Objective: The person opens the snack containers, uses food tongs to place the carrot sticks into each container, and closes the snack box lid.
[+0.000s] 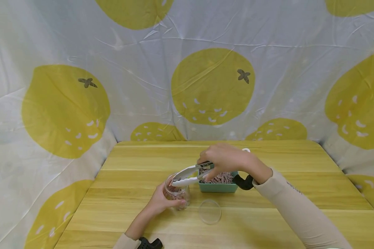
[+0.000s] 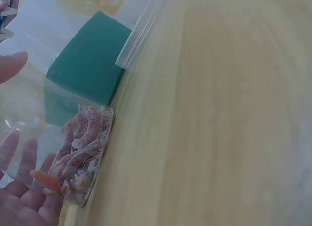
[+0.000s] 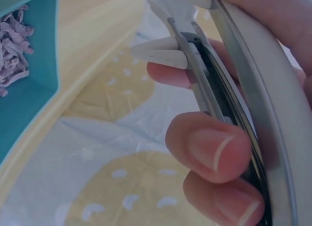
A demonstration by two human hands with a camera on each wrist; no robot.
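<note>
On the near left of the table stands a clear jar [image 1: 181, 204], which my left hand [image 1: 159, 200] grips round its side. Pinkish strips dusted with white [image 2: 83, 138] lie in the bottom of the jar. My right hand [image 1: 225, 158] holds a pair of metal tongs with white tips [image 1: 185, 182], its fingers [image 3: 209, 145] curled round the handles. The tongs' tips point down at the jar's mouth. Beneath my right hand is a teal container [image 1: 218, 187] with many similar strips [image 3: 12, 46], partly hidden by the hand.
A clear round lid [image 1: 210, 211] lies on the wooden table [image 1: 127, 183], right of the jar and in front of the teal container. Behind the table hangs a white curtain with yellow fruit prints [image 1: 213, 86]. A small white loop [image 1: 246, 150] shows behind my right wrist.
</note>
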